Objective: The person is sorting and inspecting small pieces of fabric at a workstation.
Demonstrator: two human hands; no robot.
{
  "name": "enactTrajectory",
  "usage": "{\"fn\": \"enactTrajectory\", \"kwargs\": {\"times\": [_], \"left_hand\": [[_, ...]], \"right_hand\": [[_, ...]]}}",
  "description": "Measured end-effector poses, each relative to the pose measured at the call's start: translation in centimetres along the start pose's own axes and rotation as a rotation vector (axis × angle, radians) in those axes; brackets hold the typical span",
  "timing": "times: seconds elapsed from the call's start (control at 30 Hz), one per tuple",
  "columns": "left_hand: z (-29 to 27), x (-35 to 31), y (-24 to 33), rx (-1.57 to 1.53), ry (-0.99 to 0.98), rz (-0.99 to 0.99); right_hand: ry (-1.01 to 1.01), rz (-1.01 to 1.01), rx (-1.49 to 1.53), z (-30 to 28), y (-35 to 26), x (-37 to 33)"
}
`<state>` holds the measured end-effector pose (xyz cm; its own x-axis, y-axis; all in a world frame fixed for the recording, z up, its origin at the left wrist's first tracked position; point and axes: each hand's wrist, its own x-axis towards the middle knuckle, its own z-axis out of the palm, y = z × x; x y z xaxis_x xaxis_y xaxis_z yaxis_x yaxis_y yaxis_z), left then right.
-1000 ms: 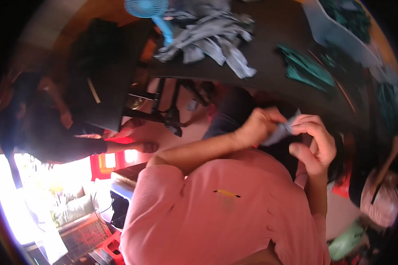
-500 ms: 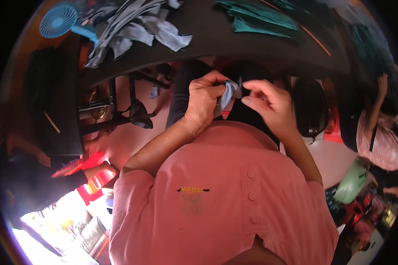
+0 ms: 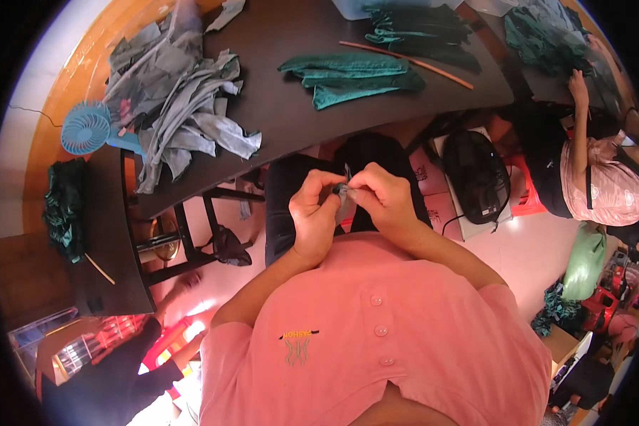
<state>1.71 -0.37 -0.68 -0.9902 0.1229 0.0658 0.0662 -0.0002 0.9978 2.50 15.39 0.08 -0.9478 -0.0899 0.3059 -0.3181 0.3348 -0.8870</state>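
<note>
small gray cloth (image 3: 343,207): held above the lap, in front of the pink shirt (image 3: 419,298), between the two hands and clear of the table (image 3: 277,42).

grip: left hand (image 3: 311,216) is closed to a narrow pinch, thumb and forefinger on the cloth's upper part; right hand (image 3: 392,202) pinches the same part from the other side. fingertips nearly meet; the exact contact is partly hidden behind the fingers.

key relation: the cloth lies midway, on the right of the left hand and on the left of the right hand, neither clearly nearer. its long axis appears to run near upright in view, a thin tip showing above the fingers, the main part hanging below them toward the shirt. a dark patch sits at the pinch; cannot tell whether it is cloth or a separate piece.

surroundings: gray cloth pile (image 3: 184,106) on the table, ahead and left, beside a blue fan (image 3: 85,129); folded green cloth (image 3: 362,67) straight ahead, near a thin stick (image 3: 444,73).
</note>
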Motion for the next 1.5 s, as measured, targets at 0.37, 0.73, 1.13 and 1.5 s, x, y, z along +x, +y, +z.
{"fn": "enactTrajectory", "kwargs": {"times": [0.37,0.73,1.13,1.5], "left_hand": [[0.3,0.3,0.7,-0.079,-0.071,-0.080],[0.6,1.3,0.7,-0.345,-0.099,-0.094],[0.7,1.0,1.5,0.032,-0.044,0.107],[1.0,0.9,1.3,-0.136,0.037,0.082]], "right_hand": [[0.041,0.070,0.046,-0.9,-0.4,-0.9],[-0.003,-0.247,0.048,0.6,-0.2,-1.2],[0.096,-0.083,0.129,0.1,0.4,-0.6],[0.188,-0.190,0.038,1.0,0.1,-0.8]]}}
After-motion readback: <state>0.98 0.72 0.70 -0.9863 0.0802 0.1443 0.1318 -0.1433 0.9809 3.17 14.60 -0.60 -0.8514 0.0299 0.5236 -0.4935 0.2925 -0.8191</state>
